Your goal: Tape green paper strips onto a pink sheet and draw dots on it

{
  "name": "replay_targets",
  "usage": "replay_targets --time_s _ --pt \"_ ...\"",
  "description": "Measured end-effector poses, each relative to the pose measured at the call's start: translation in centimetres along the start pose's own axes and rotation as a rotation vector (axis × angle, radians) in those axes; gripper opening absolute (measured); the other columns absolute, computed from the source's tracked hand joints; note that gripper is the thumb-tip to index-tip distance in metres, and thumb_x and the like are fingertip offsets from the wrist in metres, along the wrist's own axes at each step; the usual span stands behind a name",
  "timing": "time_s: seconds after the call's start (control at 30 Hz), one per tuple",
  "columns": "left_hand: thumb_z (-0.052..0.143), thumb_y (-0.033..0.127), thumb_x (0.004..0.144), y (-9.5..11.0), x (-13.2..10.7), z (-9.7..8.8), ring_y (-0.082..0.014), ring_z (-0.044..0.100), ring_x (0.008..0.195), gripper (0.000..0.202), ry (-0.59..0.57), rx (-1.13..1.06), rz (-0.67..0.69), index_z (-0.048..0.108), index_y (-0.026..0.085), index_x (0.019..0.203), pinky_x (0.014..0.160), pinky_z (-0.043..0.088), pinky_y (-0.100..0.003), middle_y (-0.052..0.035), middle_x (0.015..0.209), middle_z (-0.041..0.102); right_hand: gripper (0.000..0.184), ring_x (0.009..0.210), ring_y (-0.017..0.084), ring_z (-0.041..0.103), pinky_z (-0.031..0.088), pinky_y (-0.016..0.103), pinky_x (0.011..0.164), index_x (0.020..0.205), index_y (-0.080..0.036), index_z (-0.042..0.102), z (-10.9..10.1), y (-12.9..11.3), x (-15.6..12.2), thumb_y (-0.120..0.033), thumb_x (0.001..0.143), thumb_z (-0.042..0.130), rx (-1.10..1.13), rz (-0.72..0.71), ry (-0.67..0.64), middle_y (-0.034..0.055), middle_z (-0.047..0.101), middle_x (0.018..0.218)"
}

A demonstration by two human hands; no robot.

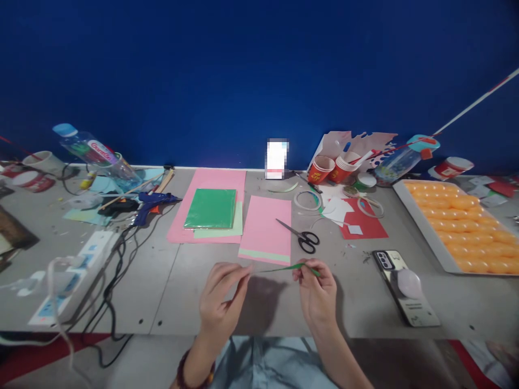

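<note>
A narrow green paper strip [288, 267] stretches between my two hands, above the table's front part. My left hand [223, 294] pinches its thin, thread-like left end between thumb and fingertips. At the wider right end, my right hand [317, 292] grips the strip with closed fingers, and a green tip sticks out past them. Black-handled scissors [307, 239] lie just beyond the right hand, their blades over a pink sheet [265, 224] with a pale green band along its near edge. Farther left, a pack of green paper [211, 208] rests on larger pink paper [180, 227].
A blue glue gun [150, 205], cables and a power strip [75, 275] occupy the left. To the right are a phone [405, 292], red paper [371, 224], paper cups [321, 169] and a tray [432, 237] of orange balls. A blurred lit screen [276, 158] stands at the back.
</note>
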State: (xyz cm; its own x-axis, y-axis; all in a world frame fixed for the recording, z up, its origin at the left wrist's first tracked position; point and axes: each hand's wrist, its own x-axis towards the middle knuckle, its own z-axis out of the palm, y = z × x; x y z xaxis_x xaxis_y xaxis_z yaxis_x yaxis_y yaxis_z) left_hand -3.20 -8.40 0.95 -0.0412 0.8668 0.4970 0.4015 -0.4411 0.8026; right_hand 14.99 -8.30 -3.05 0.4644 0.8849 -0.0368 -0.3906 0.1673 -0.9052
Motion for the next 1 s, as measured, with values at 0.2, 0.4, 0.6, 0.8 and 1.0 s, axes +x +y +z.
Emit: replay_targets --time_s 0.2,0.4,0.6,0.8,1.0 --pt "0.069 0.026 0.077 -1.3 0.1 -0.6 -0.0176 0.064 0.080 0.015 0.027 -0.199 -0.431 0.072 0.020 0.090 0.073 0.052 -0.027 -0.0050 0.083 0.069 0.017 0.057 0.013 0.056 0.045 0.027 0.056 0.075 -0.018 0.067 -0.9 0.4 0.2 -0.034 0.076 0.070 -0.093 0.056 -0.030 0.0030 0.067 0.071" --pt "0.075 0.034 0.067 -3.5 1.3 -0.3 -0.0164 0.065 0.073 0.025 0.076 -0.251 -0.723 0.070 0.016 0.083 0.069 0.052 -0.025 -0.0044 0.076 0.071 0.026 0.064 0.017 0.059 0.048 0.029 0.063 0.074 -0.016 0.074 -1.4 1.4 0.0 -0.040 0.078 0.068 -0.344 0.071 0.004 0.0038 0.066 0.064" --pt "0.063 0.029 0.078 -5.8 0.8 1.2 -0.0178 0.066 0.080 0.013 -0.099 -0.028 -0.506 0.068 0.019 0.085 0.076 0.051 -0.028 -0.0034 0.084 0.071 0.035 0.067 0.020 0.064 0.053 0.031 0.065 0.086 -0.015 0.077 -1.8 1.5 0.8 -0.047 0.077 0.066 -0.586 0.038 -0.008 0.0080 0.074 0.078" --pt "0.053 0.020 0.084 -4.9 -1.0 2.4 -0.0195 0.067 0.085 0.015 -0.292 0.135 -0.390 0.067 0.023 0.089 0.079 0.051 -0.031 -0.0028 0.091 0.072 0.039 0.075 0.024 0.069 0.055 0.034 0.076 0.093 -0.016 0.078 -3.5 1.3 2.0 -0.049 0.077 0.064 -0.748 -0.002 0.005 0.0096 0.076 0.084" --pt "0.050 0.013 0.086 -3.3 -2.1 3.3 -0.0199 0.067 0.084 0.021 -0.356 0.276 -0.254 0.065 0.024 0.095 0.078 0.050 -0.034 -0.0027 0.093 0.072 0.038 0.068 0.021 0.069 0.057 0.033 0.070 0.094 -0.016 0.077 -4.5 1.3 2.7 -0.047 0.074 0.067 -0.695 0.036 0.034 0.0088 0.076 0.082"
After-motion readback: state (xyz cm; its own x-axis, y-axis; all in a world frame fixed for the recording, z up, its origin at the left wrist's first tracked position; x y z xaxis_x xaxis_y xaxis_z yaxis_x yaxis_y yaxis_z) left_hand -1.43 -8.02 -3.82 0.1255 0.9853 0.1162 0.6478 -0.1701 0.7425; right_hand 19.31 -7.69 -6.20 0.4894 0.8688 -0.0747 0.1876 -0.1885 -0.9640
